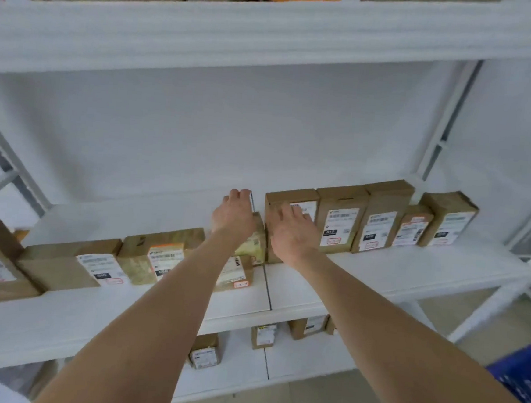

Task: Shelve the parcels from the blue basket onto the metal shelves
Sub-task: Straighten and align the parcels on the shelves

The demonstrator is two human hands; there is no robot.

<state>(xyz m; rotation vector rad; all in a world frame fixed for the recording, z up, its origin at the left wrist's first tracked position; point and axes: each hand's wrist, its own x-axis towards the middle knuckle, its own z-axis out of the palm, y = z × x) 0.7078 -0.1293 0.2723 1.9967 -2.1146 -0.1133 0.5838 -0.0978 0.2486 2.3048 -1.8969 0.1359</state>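
Parcel (254,243), brown with pale label, held by curled left grip (234,214); right grip (290,232) spread flat alongside.

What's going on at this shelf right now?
A person is shelving parcels. The left hand grips a parcel on the middle shelf, at the left end of a row of upright boxes. The right hand lies flat against the end box. The blue basket sits at lower right.
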